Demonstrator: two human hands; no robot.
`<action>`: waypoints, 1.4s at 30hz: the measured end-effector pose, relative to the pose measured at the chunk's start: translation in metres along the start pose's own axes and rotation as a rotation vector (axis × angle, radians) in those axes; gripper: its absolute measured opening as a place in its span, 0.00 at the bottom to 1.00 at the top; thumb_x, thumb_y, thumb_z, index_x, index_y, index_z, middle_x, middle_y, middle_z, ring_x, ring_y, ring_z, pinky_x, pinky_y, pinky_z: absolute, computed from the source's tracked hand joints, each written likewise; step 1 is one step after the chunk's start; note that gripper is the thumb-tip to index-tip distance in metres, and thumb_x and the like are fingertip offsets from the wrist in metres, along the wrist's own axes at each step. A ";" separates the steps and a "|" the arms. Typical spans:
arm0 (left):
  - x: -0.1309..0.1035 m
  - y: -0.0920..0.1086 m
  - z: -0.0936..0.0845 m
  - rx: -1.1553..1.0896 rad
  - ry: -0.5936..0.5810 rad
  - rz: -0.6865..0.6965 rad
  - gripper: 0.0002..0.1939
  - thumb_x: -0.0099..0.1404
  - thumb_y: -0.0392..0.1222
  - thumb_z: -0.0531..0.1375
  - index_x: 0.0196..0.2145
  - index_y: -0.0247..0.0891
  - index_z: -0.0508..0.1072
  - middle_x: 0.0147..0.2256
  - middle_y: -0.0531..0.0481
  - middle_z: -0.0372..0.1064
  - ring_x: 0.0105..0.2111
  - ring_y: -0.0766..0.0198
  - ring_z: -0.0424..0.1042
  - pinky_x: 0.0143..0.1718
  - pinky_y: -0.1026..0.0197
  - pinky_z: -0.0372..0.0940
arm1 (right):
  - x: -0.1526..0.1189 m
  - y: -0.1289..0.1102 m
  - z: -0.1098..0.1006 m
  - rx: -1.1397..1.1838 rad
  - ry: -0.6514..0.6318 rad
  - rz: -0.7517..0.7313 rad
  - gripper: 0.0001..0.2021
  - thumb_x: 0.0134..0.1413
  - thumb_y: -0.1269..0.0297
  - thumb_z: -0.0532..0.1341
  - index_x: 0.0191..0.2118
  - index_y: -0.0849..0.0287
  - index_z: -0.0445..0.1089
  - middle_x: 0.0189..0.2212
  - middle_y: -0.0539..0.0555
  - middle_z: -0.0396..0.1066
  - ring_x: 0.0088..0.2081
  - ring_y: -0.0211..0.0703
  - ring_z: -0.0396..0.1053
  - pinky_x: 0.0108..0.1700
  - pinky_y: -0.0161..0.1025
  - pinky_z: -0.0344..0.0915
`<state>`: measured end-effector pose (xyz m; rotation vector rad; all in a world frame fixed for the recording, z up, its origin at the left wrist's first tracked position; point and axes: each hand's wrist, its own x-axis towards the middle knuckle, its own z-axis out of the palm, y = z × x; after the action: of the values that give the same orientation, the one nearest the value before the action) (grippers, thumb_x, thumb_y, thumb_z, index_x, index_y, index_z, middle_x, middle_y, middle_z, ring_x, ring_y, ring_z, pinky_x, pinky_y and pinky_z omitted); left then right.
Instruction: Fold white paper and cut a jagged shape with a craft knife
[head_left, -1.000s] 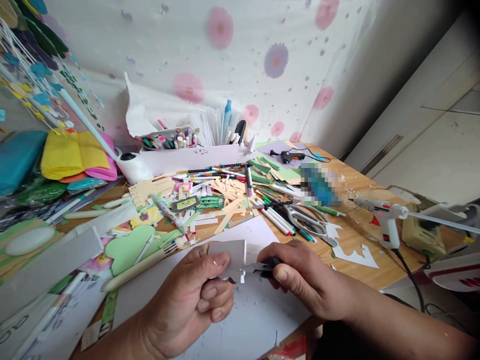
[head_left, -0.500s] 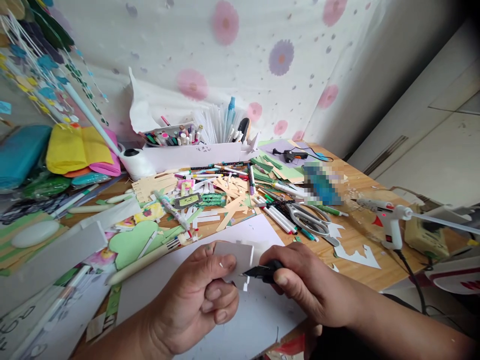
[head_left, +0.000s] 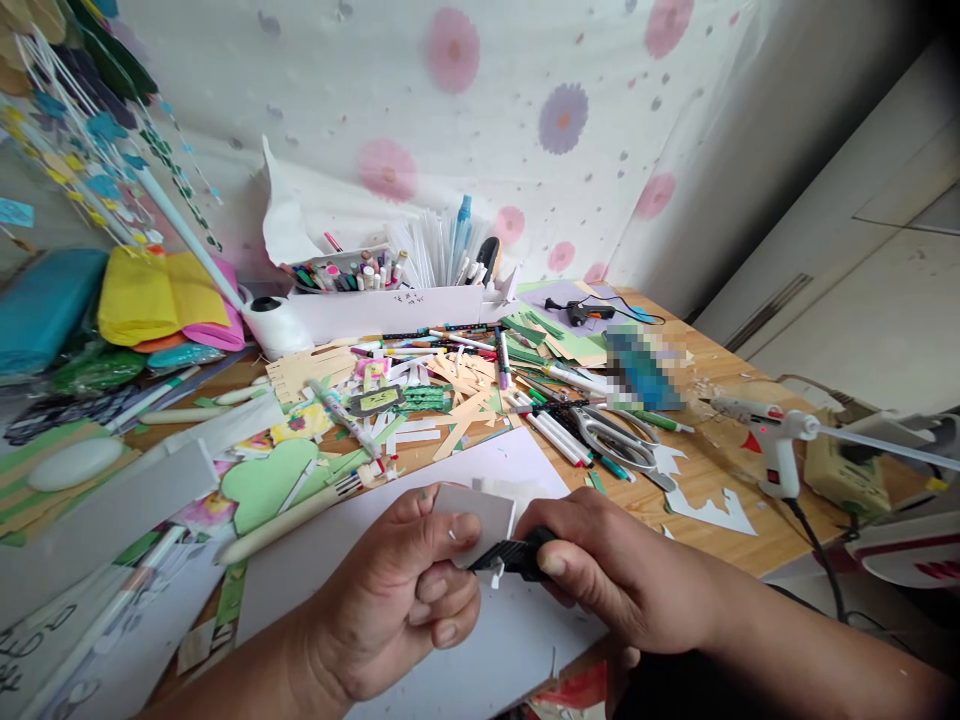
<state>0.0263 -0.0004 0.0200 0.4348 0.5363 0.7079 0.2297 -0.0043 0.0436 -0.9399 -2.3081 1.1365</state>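
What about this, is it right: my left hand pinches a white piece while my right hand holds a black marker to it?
Not quite: your right hand holds a black knife to the white piece, not a marker, as the head view shows. Your left hand does pinch that piece.

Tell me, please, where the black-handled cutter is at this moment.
In the head view, the black-handled cutter is in the right hand, low, just right of centre, its blade at the lower edge of the white piece in the left hand.
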 end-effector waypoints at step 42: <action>-0.003 0.001 0.006 -0.151 -0.023 0.055 0.14 0.56 0.39 0.66 0.19 0.36 0.66 0.12 0.64 0.45 0.12 0.77 0.37 0.14 0.73 0.52 | 0.001 0.017 0.007 -0.315 0.446 -0.300 0.20 0.60 0.52 0.54 0.50 0.62 0.66 0.32 0.58 0.69 0.31 0.43 0.66 0.32 0.39 0.64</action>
<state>0.0272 -0.0027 0.0265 0.3170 0.4471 0.7899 0.2317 -0.0002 0.0258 -0.8128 -2.1833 0.3982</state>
